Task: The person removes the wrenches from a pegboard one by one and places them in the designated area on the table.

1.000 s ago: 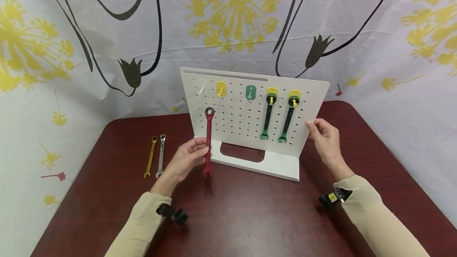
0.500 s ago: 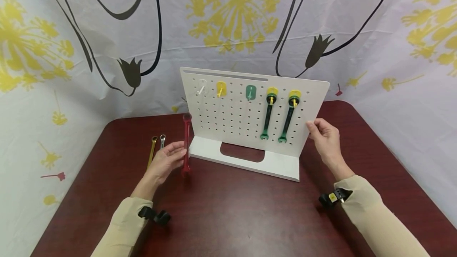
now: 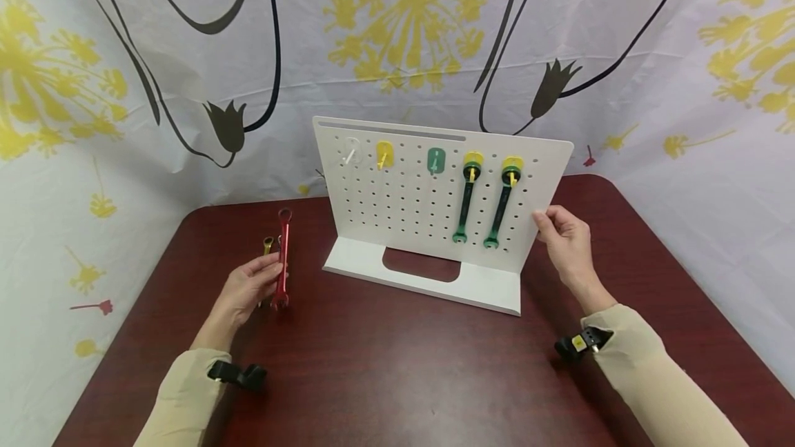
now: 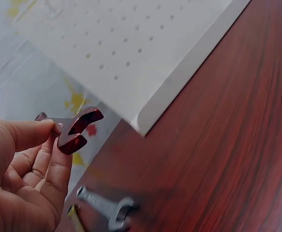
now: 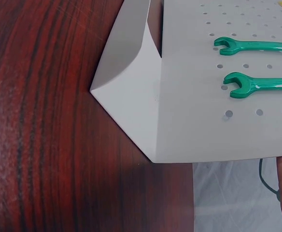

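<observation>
My left hand [image 3: 244, 290] pinches a red wrench [image 3: 283, 254] between thumb and fingers and holds it upright, left of the pegboard. In the left wrist view the open end of the red wrench [image 4: 78, 129] points toward the camera. Behind it on the table lie a silver wrench [image 4: 104, 205] and a gold wrench [image 3: 268, 245], both partly hidden by the hand in the head view. My right hand [image 3: 566, 247] grips the right edge of the white pegboard [image 3: 397, 205]. Two green wrenches [image 3: 466, 205] hang from yellow hooks on the board's right side.
A clear hook [image 3: 352, 152], a yellow hook [image 3: 385, 155] and a green hook [image 3: 436, 161] on the board carry nothing. The board's base [image 3: 428, 291] stands on the dark red table [image 3: 397, 378]. A patterned curtain [image 3: 410, 40] hangs behind.
My left hand has moved left with the red wrench, away from the front of the pegboard to above the gold and silver wrenches. The right hand and the board stay where they were.
</observation>
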Motion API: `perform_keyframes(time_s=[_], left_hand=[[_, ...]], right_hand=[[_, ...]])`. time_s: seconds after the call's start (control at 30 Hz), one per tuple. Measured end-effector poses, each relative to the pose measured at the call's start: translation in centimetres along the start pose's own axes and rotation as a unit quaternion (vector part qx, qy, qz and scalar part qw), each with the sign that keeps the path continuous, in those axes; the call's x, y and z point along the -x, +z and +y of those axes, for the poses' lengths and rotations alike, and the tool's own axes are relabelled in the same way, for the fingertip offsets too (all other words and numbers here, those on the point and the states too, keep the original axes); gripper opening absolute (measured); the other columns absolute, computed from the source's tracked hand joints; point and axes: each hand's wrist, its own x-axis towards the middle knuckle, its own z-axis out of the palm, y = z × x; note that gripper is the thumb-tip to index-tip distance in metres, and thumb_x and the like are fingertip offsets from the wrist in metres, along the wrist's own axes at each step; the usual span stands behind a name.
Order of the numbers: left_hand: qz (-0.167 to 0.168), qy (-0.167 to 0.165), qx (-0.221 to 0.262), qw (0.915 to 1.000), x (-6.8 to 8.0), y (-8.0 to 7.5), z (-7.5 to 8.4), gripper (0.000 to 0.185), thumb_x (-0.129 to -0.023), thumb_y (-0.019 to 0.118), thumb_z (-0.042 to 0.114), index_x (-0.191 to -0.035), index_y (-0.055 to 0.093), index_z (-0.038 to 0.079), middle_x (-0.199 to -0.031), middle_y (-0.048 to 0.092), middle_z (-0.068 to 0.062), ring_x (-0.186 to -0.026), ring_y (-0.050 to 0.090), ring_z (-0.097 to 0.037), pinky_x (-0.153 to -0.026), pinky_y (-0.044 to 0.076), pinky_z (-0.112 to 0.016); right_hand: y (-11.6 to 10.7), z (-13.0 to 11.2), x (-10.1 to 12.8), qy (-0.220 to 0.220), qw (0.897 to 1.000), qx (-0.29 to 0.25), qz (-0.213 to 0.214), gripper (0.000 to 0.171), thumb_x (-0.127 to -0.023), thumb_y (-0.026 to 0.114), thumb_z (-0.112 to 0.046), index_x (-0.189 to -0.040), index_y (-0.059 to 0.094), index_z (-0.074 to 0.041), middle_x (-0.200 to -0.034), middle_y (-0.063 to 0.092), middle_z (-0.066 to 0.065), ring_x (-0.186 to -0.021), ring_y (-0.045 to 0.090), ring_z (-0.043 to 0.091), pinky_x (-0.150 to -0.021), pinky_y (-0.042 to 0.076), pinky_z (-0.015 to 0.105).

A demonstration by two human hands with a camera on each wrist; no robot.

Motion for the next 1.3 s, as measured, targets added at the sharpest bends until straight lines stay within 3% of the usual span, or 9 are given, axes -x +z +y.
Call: perform_keyframes(time_s=[0.37, 0.83, 1.07, 1.3], left_hand=[[0.049, -0.014, -0.022, 0.9985, 0.0, -3.0, -0.2, 0.019, -0.091, 0.062, 0.016, -0.084, 0.068, 0.033, -0.078, 0.068, 0.016, -0.069, 0.059, 0.004, -0.06, 0.049, -0.014], [0.084, -0.021, -0.053, 0.9948, -0.4, -5.8, -1.1, 0.024, -0.092, 0.061, 0.013, -0.081, 0.067, 0.034, -0.072, 0.066, 0.017, -0.067, 0.06, 0.005, -0.059, 0.05, -0.013], [0.11, -0.022, -0.095, 0.9892, -0.5, -6.5, -1.6, 0.013, -0.092, 0.061, 0.013, -0.101, 0.068, 0.02, -0.07, 0.065, 0.018, -0.066, 0.061, 0.005, -0.06, 0.051, -0.014], [0.131, -0.018, -0.159, 0.9783, -0.8, -6.7, -1.8, 0.034, -0.092, 0.059, 0.013, -0.123, 0.057, -0.003, -0.07, 0.063, 0.02, -0.067, 0.061, 0.006, -0.06, 0.051, -0.014]], right_hand=[[0.0, -0.2, 0.1, 0.008, 1.0, 0.005, -0.005, 0.025, -0.093, 0.058, -0.018, -0.089, 0.059, 0.007, -0.066, 0.054, -0.007, -0.058, 0.045, 0.004, -0.06, 0.049, 0.011], [-0.1, -0.2, 0.0, 0.006, 1.0, 0.016, -0.004, 0.026, -0.093, 0.058, -0.019, -0.09, 0.06, 0.007, -0.067, 0.057, -0.006, -0.059, 0.047, 0.006, -0.061, 0.05, 0.012], [0.0, -0.1, -0.1, 0.007, 1.0, 0.01, -0.002, 0.025, -0.093, 0.059, -0.018, -0.09, 0.06, 0.007, -0.067, 0.056, -0.008, -0.059, 0.047, 0.006, -0.06, 0.05, 0.012], [-0.1, -0.1, 0.0, -0.003, 1.0, -0.006, -0.005, 0.021, -0.093, 0.059, -0.011, -0.088, 0.06, 0.009, -0.069, 0.057, -0.012, -0.058, 0.05, 0.003, -0.059, 0.048, 0.009]])
